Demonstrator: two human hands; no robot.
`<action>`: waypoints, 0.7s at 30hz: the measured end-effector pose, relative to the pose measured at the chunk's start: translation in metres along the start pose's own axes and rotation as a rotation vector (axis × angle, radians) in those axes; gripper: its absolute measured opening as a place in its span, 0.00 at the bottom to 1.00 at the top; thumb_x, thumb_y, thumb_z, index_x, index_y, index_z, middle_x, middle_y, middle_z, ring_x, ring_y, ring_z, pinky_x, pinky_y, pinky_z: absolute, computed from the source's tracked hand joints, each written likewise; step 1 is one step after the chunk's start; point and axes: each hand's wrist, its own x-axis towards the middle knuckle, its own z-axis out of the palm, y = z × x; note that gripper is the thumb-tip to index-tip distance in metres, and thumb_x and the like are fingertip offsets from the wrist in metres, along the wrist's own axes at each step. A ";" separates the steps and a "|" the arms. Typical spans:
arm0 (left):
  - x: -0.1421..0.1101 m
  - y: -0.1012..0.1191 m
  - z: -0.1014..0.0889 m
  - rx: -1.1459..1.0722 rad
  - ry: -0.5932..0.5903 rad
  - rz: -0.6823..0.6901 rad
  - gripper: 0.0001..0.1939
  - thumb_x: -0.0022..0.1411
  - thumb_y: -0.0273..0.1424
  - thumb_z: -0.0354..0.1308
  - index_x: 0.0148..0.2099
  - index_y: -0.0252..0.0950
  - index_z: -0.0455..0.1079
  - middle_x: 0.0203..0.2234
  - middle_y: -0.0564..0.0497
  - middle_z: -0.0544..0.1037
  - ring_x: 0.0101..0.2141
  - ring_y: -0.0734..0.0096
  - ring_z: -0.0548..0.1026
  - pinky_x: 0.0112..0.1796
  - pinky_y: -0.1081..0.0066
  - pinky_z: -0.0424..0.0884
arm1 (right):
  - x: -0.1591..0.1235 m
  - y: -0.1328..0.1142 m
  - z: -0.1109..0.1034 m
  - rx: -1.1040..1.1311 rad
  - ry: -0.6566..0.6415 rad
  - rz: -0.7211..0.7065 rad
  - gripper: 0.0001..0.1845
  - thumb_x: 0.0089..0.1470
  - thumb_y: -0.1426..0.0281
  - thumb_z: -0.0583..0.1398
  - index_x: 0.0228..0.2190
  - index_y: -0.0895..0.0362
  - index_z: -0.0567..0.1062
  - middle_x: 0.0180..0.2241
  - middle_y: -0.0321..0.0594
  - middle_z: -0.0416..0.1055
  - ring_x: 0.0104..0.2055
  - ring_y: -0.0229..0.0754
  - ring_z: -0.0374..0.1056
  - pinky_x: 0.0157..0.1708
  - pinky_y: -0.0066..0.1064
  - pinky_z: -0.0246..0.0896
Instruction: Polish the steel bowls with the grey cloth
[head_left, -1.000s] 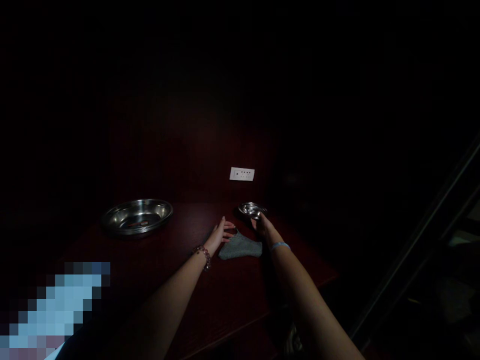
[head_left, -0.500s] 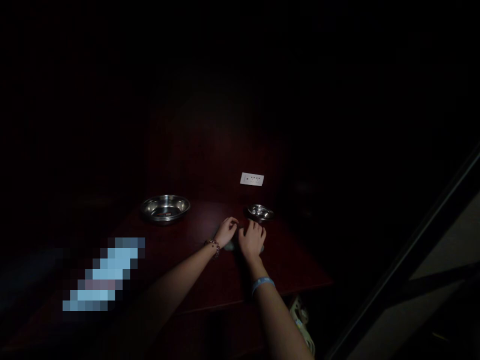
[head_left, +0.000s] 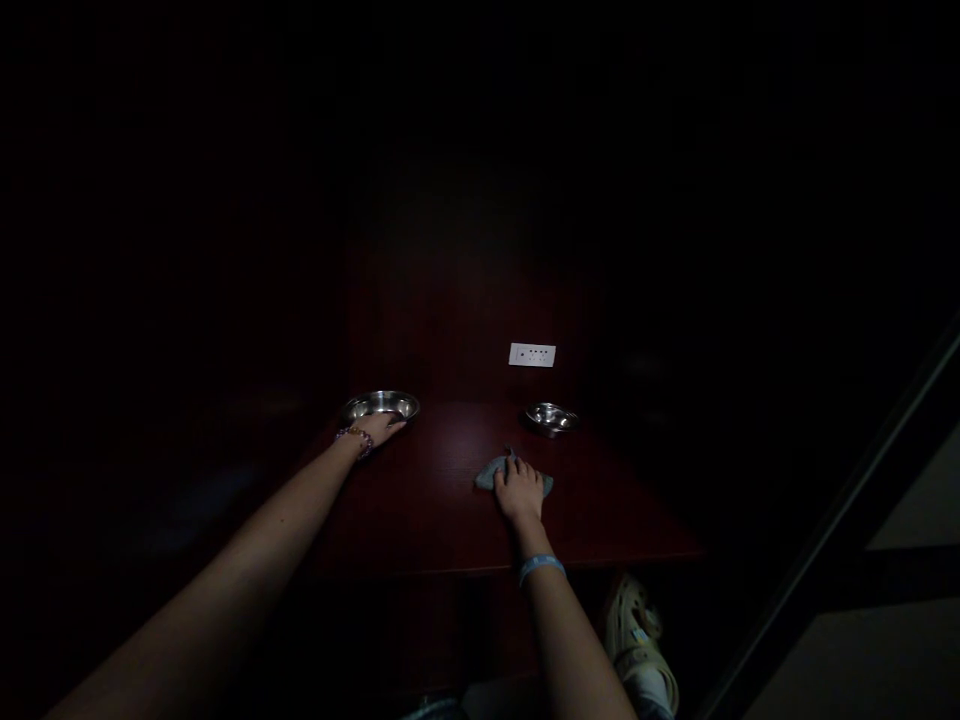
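Observation:
The scene is very dark. My right hand (head_left: 517, 490) lies on a small grey cloth (head_left: 491, 472) on a dark red table (head_left: 450, 520), fingers pressed down on it. My left hand (head_left: 380, 429) reaches far left and touches the near rim of a wide steel dish (head_left: 381, 404); whether its fingers grip the rim I cannot make out. A small steel bowl (head_left: 551, 417) stands just beyond the cloth, to the right.
A white socket plate (head_left: 532, 354) sits on the dark wall behind the table. The table's front edge runs just in front of my right wrist. My foot in a light clog (head_left: 637, 640) shows below it. A dark slanted bar crosses the lower right.
My left hand left the cloth and moved left to the wide steel dish. My right hand stays on the cloth. The view has shifted, so everything sits further right.

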 end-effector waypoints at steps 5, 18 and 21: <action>0.008 -0.011 -0.012 -0.071 -0.078 -0.033 0.17 0.65 0.44 0.58 0.32 0.37 0.76 0.36 0.40 0.83 0.43 0.51 0.82 0.46 0.62 0.73 | -0.003 -0.001 -0.006 0.040 -0.019 0.007 0.31 0.72 0.64 0.47 0.69 0.63 0.67 0.72 0.54 0.62 0.74 0.54 0.56 0.71 0.43 0.43; 0.017 -0.023 -0.036 -0.283 0.010 -0.023 0.13 0.55 0.45 0.65 0.26 0.42 0.76 0.30 0.45 0.85 0.38 0.56 0.82 0.40 0.69 0.73 | -0.002 0.004 -0.003 0.089 0.021 -0.018 0.29 0.70 0.64 0.50 0.66 0.59 0.71 0.70 0.54 0.66 0.71 0.54 0.61 0.69 0.44 0.45; 0.015 -0.017 -0.041 -0.412 0.129 0.010 0.12 0.55 0.45 0.66 0.29 0.43 0.80 0.32 0.45 0.86 0.39 0.54 0.82 0.43 0.68 0.74 | -0.001 0.005 -0.001 0.096 0.027 -0.017 0.29 0.70 0.64 0.51 0.66 0.60 0.71 0.69 0.54 0.67 0.71 0.53 0.62 0.68 0.44 0.46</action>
